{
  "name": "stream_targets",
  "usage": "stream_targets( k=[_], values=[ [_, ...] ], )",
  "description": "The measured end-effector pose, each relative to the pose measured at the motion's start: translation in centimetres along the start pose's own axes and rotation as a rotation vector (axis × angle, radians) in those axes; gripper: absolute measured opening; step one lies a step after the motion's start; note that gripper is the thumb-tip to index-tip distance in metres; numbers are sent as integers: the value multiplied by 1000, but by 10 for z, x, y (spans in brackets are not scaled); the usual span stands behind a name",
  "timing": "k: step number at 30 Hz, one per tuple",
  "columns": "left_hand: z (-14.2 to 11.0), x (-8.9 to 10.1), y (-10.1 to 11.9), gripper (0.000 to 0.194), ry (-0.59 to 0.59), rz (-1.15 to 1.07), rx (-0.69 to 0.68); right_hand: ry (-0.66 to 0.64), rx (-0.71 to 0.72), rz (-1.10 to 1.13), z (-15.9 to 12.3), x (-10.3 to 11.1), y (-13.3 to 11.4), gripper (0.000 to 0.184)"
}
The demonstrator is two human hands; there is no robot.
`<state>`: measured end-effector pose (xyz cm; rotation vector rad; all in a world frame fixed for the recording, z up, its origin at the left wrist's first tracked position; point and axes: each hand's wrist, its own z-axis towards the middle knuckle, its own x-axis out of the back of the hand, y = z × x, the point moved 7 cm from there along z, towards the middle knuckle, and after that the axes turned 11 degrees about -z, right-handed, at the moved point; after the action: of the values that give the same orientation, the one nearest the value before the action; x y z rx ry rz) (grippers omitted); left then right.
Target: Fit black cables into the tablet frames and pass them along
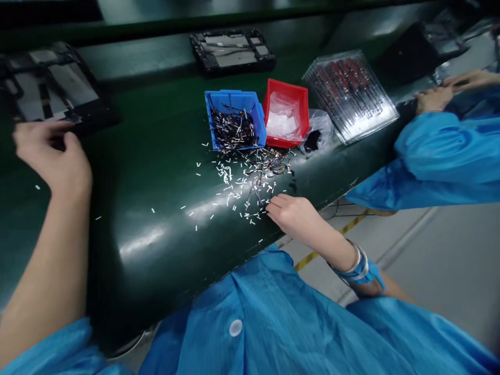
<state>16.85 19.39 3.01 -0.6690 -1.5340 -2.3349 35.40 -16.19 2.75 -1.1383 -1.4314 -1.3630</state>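
Note:
My left hand [52,156] grips the near edge of a black device frame [50,88] at the far left of the dark green belt [156,156]. My right hand [295,213] rests near the belt's front edge with fingers curled together at a scatter of small white and dark parts [250,177]; what it pinches, if anything, is too small to see. Just beyond the scatter stands a blue bin [234,120] with several dark thin parts, and beside it a red bin [287,112] with a clear plastic bag in it.
Another black device frame [232,49] lies further back on the belt. A clear tray of reddish components [349,94] sits right of the red bin, with a crumpled plastic bag [318,133] between them. A co-worker's hands [449,91] in blue sleeves work at the right.

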Motion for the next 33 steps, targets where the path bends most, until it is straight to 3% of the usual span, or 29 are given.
stream_targets(
  k=[3, 5, 8, 12, 14, 16, 19, 21, 26, 33],
  values=[
    [-14, -5, 10, 29, -102, 126, -25, -22, -16, -50, 5, -1, -3, 24],
    [-13, -9, 8, 34, -162, 140, 8, 11, -66, -48, 4, 0, -1, 22],
    [-10, -7, 5, 37, -133, 121, 65, 75, -151, 58, 3, 5, 10, 19],
    [-37, -19, 34, 36, -196, -13, 16, 126, -244, 285, 6, 17, 31, 13],
    [-69, -35, 59, 28, -354, -125, -14, 147, -217, 276, 11, 28, 31, 12],
    [-109, -58, 85, 25, -623, -263, 10, 166, -128, 181, 17, 41, 20, 14],
    [-177, -91, 116, 33, -1162, -602, 256, 188, 40, -16, 24, 58, -4, 19],
    [-205, -100, 126, 26, -1355, -756, 435, 199, 129, -99, 28, 66, -18, 20],
    [-217, -102, 124, 9, -1391, -822, 559, 237, 175, -100, 34, 74, -25, 22],
    [-207, -92, 122, 14, -1205, -941, 545, 517, -103, 289, 31, 81, -12, 17]
  ],
)
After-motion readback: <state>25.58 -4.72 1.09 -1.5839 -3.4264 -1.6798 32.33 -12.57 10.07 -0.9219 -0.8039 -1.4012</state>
